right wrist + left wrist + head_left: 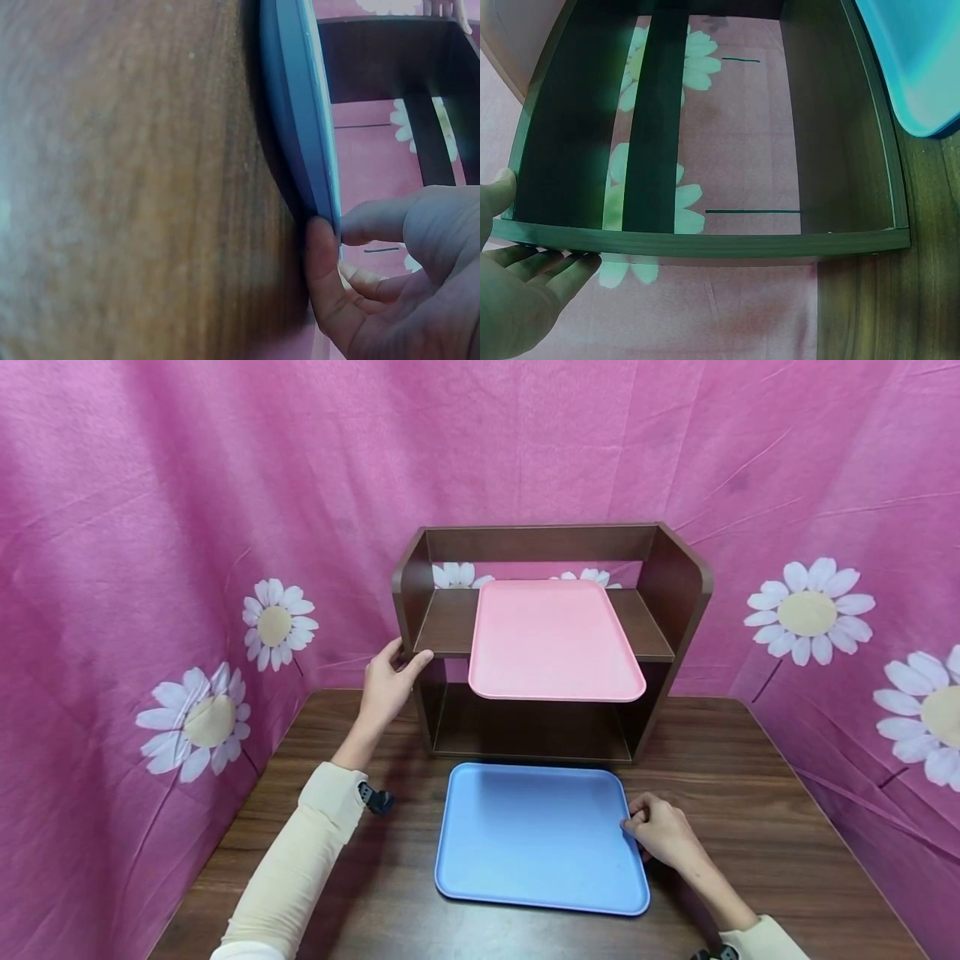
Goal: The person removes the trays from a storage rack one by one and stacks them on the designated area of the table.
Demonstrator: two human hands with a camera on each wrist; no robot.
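Note:
My left hand (386,685) grips the left side panel of a dark brown two-tier shelf (684,585). In the left wrist view, the thumb of that hand (517,315) lies at the middle board's front edge and the fingers lie along the panel's outer face. A pink tray (555,639) rests on the upper tier, its front part jutting out past the board. On the table before the shelf is a blue tray (540,839). My right hand (663,831) pinches its right rim between thumb and fingers, also seen in the right wrist view.
The shelf stands on a wood-grain table (720,760), near its back edge. A pink cloth (525,443) printed with white daisies hangs behind and on both sides. The lower tier (532,727) opens toward the blue tray.

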